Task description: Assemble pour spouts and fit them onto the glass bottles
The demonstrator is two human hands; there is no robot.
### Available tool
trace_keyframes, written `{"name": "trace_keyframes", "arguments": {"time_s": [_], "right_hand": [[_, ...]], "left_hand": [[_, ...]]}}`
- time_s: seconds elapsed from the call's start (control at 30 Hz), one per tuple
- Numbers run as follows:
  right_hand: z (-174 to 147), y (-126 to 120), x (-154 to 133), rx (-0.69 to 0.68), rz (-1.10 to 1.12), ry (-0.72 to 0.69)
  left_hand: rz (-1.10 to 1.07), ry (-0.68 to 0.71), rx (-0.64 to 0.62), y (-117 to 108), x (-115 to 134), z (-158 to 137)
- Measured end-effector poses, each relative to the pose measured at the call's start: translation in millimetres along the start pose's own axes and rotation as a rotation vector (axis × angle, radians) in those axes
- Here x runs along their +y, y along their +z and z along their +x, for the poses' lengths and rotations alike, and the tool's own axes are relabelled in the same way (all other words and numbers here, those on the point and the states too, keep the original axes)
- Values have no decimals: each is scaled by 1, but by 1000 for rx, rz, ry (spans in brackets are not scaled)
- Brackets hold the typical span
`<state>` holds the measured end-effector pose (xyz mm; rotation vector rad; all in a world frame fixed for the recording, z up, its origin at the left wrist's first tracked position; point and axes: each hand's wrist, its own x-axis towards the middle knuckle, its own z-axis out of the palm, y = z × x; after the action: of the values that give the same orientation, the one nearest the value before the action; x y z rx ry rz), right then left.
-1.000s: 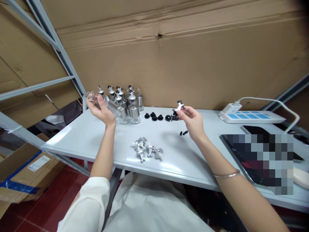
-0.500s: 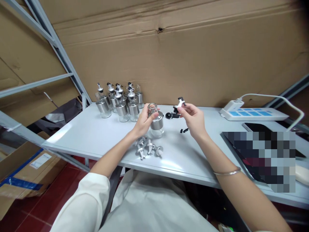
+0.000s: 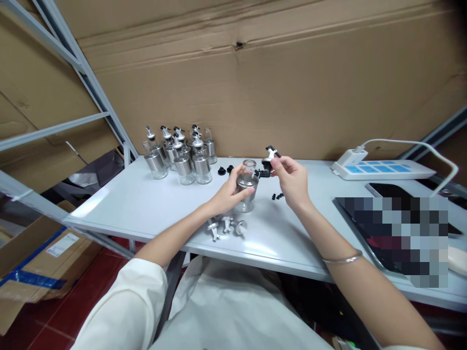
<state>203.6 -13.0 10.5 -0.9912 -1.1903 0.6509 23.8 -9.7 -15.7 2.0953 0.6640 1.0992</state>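
Note:
My left hand [image 3: 233, 190] is wrapped round a glass oil bottle [image 3: 247, 187] with a steel band and an uncapped neck. Between the fingertips of my right hand [image 3: 292, 180] is a silver pourer spout [image 3: 270, 154] with a black stopper and flip lid, held just right of the bottle neck and apart from it. Black plastic pieces [image 3: 263, 173] lie behind the bottle, partly hidden. Several small black caps [image 3: 277, 196] rest below my right hand. In front of the bottle lie several silver spout parts [image 3: 226, 224], some covered by my left wrist.
Several bottles [image 3: 184, 167], most fitted with spouts, stand grouped at the back left of the white table [image 3: 127, 204]. Two black stoppers [image 3: 222, 171] sit near the middle. To the right are a power strip [image 3: 386, 168] with a charger, a phone and a blurred-out device.
My left hand has carried the bottle to the right, closer to the spout. My right hand has turned the spout more upright. The black stoppers behind my left hand now show.

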Motion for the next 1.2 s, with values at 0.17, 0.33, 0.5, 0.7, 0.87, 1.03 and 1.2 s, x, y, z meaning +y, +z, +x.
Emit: {"name": "trace_keyframes", "arguments": {"time_s": [0.17, 0.33, 0.5, 0.7, 0.87, 1.03, 1.2], "right_hand": [[-1, -1, -5, 0, 1, -44], [-4, 0, -7, 30, 35, -190], [-10, 9, -14, -133, 266, -152], [-14, 13, -14, -284, 331, -26], [-12, 12, -9, -273, 366, 6], [-12, 11, -8, -307, 331, 24], [-13, 10, -10, -318, 336, 31]], "left_hand": [[53, 69, -90, 1, 0, -2], [90, 73, -123, -2, -2, 0], [80, 83, -125, -1, -4, 1], [72, 75, -140, 1, -4, 1], [85, 48, -141, 1, -4, 0], [87, 72, -139, 1, -5, 0], [90, 103, -138, 1, -4, 1]]}}
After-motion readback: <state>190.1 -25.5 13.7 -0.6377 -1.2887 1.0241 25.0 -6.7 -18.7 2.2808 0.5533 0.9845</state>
